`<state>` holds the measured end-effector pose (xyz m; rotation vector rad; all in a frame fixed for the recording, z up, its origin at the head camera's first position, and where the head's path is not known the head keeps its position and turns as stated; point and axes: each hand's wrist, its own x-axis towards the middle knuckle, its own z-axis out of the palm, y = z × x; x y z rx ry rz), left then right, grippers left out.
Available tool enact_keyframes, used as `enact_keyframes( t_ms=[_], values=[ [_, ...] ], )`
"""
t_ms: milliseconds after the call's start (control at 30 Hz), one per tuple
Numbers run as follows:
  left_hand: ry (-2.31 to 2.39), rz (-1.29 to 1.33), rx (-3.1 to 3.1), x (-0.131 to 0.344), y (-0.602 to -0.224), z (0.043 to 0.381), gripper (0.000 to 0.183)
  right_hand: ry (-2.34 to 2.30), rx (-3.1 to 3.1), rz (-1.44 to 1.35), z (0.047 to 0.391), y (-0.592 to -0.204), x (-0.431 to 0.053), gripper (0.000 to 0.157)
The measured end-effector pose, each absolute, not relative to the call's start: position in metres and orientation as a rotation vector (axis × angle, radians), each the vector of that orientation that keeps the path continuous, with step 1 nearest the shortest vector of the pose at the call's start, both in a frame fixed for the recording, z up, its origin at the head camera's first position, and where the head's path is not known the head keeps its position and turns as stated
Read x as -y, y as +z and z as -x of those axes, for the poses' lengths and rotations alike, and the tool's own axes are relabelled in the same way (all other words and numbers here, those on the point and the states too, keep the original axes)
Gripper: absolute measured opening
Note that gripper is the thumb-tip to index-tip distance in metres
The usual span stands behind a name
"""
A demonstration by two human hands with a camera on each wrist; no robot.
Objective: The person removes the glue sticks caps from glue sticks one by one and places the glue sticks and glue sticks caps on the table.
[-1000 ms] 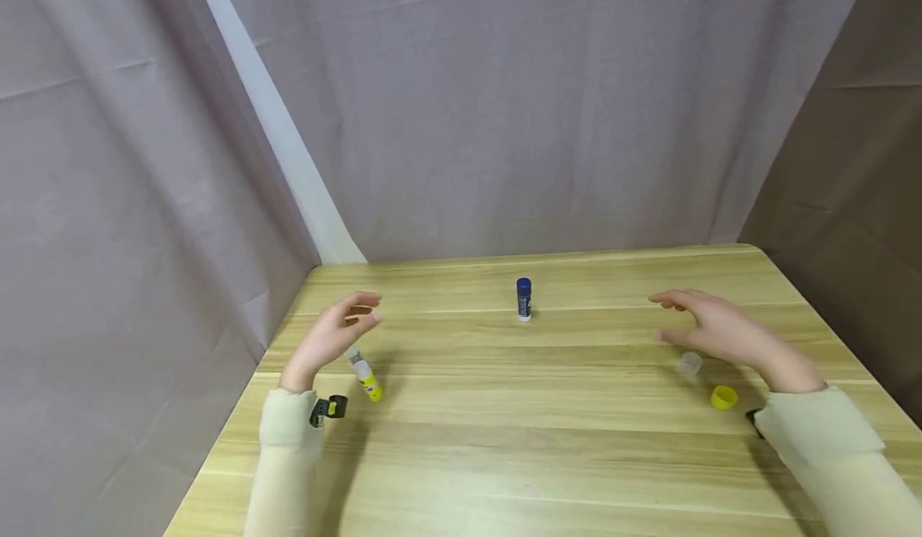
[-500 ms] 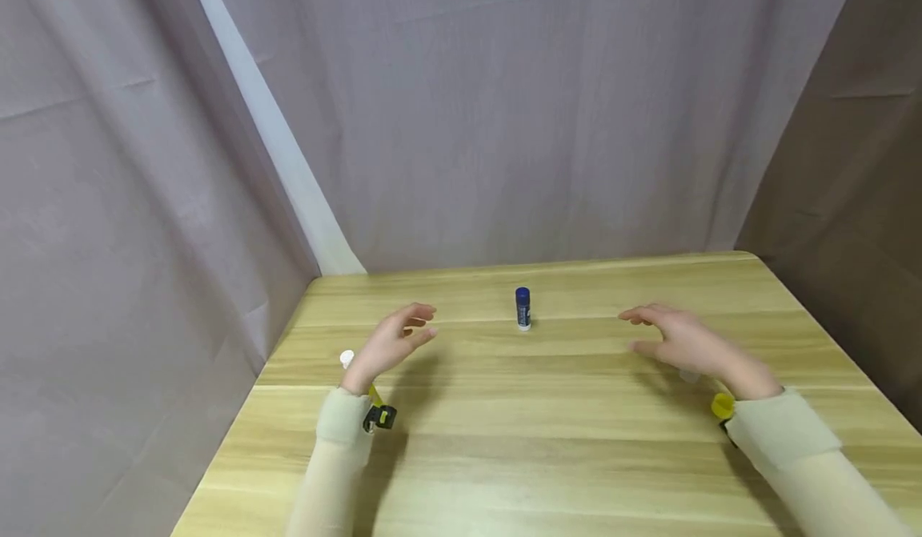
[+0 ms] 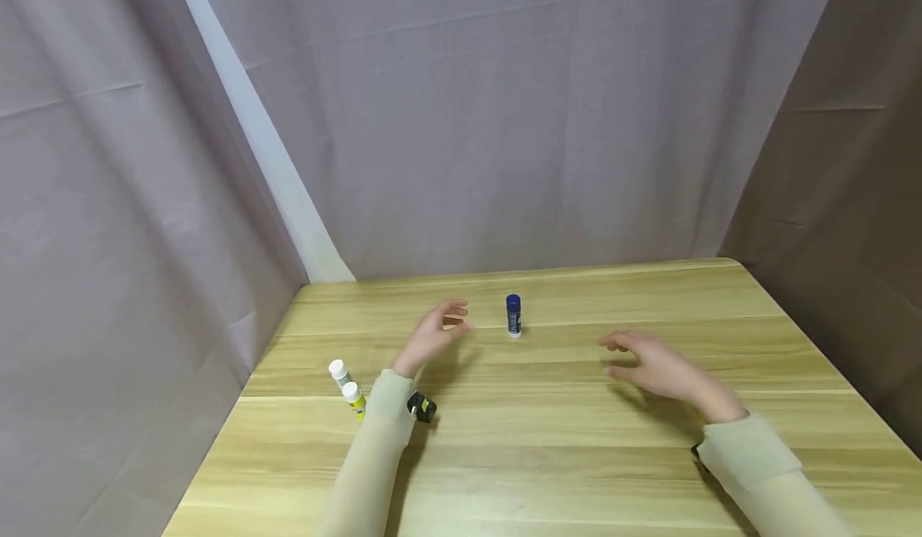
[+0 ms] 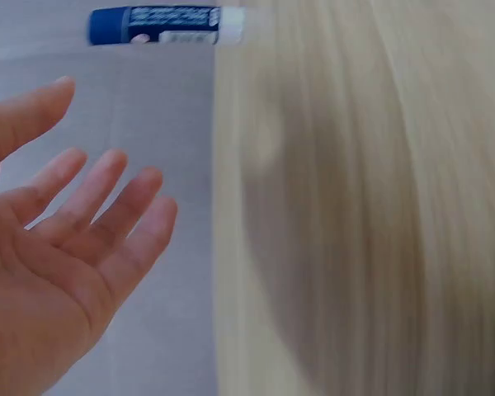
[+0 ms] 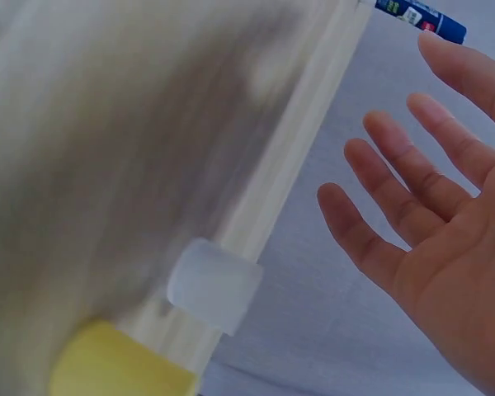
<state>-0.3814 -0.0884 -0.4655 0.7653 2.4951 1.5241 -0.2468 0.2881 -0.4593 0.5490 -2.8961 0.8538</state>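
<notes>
A blue glue stick [image 3: 514,317] with a white base stands upright toward the back of the table. My left hand [image 3: 432,337] hovers to its left, fingers loosely bent and holding nothing. In the left wrist view its palm and spread fingers [image 4: 153,223] show below the glue stick [image 4: 169,25]. Farther off on the right is my right hand [image 3: 655,367], relaxed, thumb apart from the fingers, nothing in its grasp. Beside it in the right wrist view are a translucent white cap [image 5: 214,285] and a yellow cap [image 5: 120,363]; in the head view the right arm mostly hides them.
Left of my left forearm stand two small tubes with white tops, one greyish [image 3: 339,374] and one yellow [image 3: 354,399] partly behind the sleeve. The wooden table [image 3: 547,473] has curtains [image 3: 504,121] around its back and sides.
Both hands have moved inward toward the blue glue stick, the left one farther. The two tubes at left came out from behind the left hand; the right arm now covers the caps.
</notes>
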Motion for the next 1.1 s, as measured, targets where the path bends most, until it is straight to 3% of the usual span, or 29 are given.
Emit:
enact_keyframes(
  t_ms=[667, 1100],
  values=[
    [1.520, -0.725, -2.377, 0.031, -0.479, 0.402, 0.064, 0.904, 2.913, -0.557, 0.235, -0.463, -0.286, 0.047],
    [1.428, -0.766, -2.312, 0.010, -0.487, 0.395, 0.051, 0.930, 2.910, -0.564, 0.243, -0.465, -0.287, 0.048]
  ],
)
